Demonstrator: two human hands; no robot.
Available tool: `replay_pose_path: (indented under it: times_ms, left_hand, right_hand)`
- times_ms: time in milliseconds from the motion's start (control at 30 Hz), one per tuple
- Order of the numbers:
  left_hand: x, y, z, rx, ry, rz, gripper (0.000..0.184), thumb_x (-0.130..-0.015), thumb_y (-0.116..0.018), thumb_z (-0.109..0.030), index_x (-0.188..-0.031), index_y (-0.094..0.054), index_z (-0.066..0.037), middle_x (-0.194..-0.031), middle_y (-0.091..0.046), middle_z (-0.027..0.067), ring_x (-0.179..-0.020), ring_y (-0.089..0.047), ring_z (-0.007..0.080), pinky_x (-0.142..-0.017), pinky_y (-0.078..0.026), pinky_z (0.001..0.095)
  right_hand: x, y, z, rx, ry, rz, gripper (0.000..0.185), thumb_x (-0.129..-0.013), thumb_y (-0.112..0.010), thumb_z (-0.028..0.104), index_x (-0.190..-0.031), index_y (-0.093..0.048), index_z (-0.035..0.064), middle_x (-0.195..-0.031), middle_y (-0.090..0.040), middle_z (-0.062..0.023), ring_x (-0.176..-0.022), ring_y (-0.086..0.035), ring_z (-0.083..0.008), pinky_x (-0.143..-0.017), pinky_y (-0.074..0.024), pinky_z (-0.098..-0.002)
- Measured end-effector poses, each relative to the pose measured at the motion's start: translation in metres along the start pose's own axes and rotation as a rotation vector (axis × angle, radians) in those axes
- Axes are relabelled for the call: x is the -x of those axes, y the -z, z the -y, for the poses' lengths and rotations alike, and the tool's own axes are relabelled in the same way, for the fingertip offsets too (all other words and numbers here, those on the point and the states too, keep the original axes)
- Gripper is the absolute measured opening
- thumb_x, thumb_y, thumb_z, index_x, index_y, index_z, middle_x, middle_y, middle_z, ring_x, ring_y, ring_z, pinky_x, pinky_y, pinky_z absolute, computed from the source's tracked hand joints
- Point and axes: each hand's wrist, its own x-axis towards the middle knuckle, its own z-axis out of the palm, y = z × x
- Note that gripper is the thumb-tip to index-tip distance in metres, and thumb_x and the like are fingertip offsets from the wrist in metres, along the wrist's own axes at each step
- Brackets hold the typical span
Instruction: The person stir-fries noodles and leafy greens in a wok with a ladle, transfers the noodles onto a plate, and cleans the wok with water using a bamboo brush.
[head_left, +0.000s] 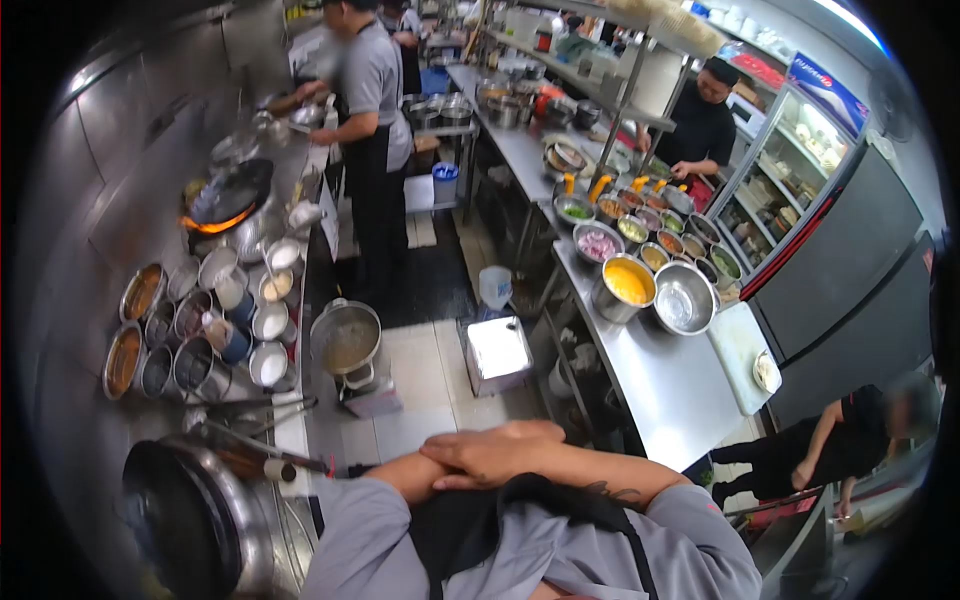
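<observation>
My arms are folded across my body at the bottom centre. My right hand (465, 455) lies across my left forearm (400, 474), its fingers together and wrapped over it. Of my left hand (532, 430), only a part shows, just beyond my right wrist; its fingers are hidden. No tool or dish is visible in either hand. Ahead of them on the floor stands a shiny square tin (498, 352). A large pot (346, 338) with cloudy contents is to its left.
Sauce containers (124, 358) and a flaming wok (232, 192) are left; a dark wok (175, 520) is nearer. The right counter (650, 400) holds ingredient bowls, yellow liquid (628, 282) and a cutting board (738, 350). Co-workers stand ahead (375, 110), back right (692, 125) and lower right (835, 440).
</observation>
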Motion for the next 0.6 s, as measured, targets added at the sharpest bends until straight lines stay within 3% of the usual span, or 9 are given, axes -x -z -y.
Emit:
replay_pose_path:
  times_ms: [100,167,200,233,267,467,600]
  left_hand:
    - [-0.034,0.01,-0.014,-0.277,-0.038,-0.017,0.016,-0.076,-0.065,-0.016,-0.09,-0.072,-0.011,-0.097,-0.069,0.0057,-0.09,-0.065,0.0176,-0.08,-0.051,0.0335]
    - [-0.082,0.008,-0.02,-0.773,0.241,-0.101,0.013,-0.075,-0.063,-0.019,-0.077,-0.073,-0.01,-0.076,-0.07,0.0112,-0.069,-0.068,0.0229,-0.059,-0.051,0.0382]
    - [-0.085,0.029,-0.009,-0.766,0.05,-0.103,0.011,-0.068,-0.066,-0.02,-0.067,-0.07,-0.01,-0.069,-0.067,0.0117,-0.065,-0.066,0.0252,-0.052,-0.048,0.0373]
    - [-0.099,0.017,0.01,-0.75,0.097,-0.239,0.013,-0.072,-0.063,-0.019,-0.074,-0.071,-0.01,-0.079,-0.069,0.0107,-0.078,-0.066,0.0257,-0.059,-0.05,0.0402]
    - [-0.097,0.034,-0.013,-0.892,0.268,-0.124,0.021,-0.077,-0.061,-0.021,-0.089,-0.071,-0.007,-0.095,-0.068,0.0128,-0.095,-0.062,0.0285,-0.073,-0.049,0.0448]
    - [-0.1,0.072,-0.033,-1.162,0.374,-0.024,0.036,-0.081,-0.058,-0.026,-0.107,-0.067,-0.003,-0.111,-0.062,0.0174,-0.105,-0.056,0.0341,-0.088,-0.042,0.0506]
    - [-0.105,0.082,-0.039,-1.269,0.381,0.09,0.04,-0.083,-0.06,-0.026,-0.117,-0.063,-0.005,-0.12,-0.059,0.0188,-0.109,-0.055,0.0364,-0.088,-0.045,0.0557]
  right_hand:
    - [0.021,0.01,0.008,0.138,0.025,-0.158,0.062,-0.088,-0.059,0.035,-0.129,-0.043,-0.0082,-0.126,-0.048,-0.0284,-0.116,-0.048,-0.0416,-0.1,-0.0386,-0.0421]
    - [0.032,0.021,0.017,0.18,0.063,-0.277,0.057,-0.082,-0.065,0.027,-0.122,-0.046,-0.0096,-0.121,-0.049,-0.0263,-0.112,-0.049,-0.0407,-0.097,-0.0392,-0.0437]
    - [0.037,0.026,0.022,0.203,0.056,-0.298,0.055,-0.082,-0.065,0.024,-0.122,-0.047,-0.0089,-0.125,-0.047,-0.025,-0.115,-0.046,-0.0397,-0.099,-0.0372,-0.0437]
    - [0.042,0.034,0.029,0.187,0.025,-0.314,0.054,-0.082,-0.066,0.023,-0.122,-0.047,-0.0074,-0.127,-0.045,-0.0233,-0.119,-0.044,-0.0388,-0.102,-0.0349,-0.0449]
    - [0.047,0.037,0.031,0.196,0.017,-0.334,0.052,-0.081,-0.066,0.022,-0.121,-0.048,-0.0065,-0.128,-0.045,-0.0229,-0.12,-0.043,-0.039,-0.103,-0.0342,-0.0456]
    - [0.072,0.054,0.033,0.148,0.018,-0.42,0.046,-0.077,-0.07,0.016,-0.116,-0.053,-0.0025,-0.127,-0.046,-0.0218,-0.121,-0.044,-0.0395,-0.102,-0.0355,-0.0466]
    - [0.075,0.059,0.033,0.124,0.016,-0.488,0.046,-0.076,-0.072,0.015,-0.116,-0.054,-0.0006,-0.126,-0.047,-0.0214,-0.119,-0.045,-0.0393,-0.1,-0.0369,-0.0464]
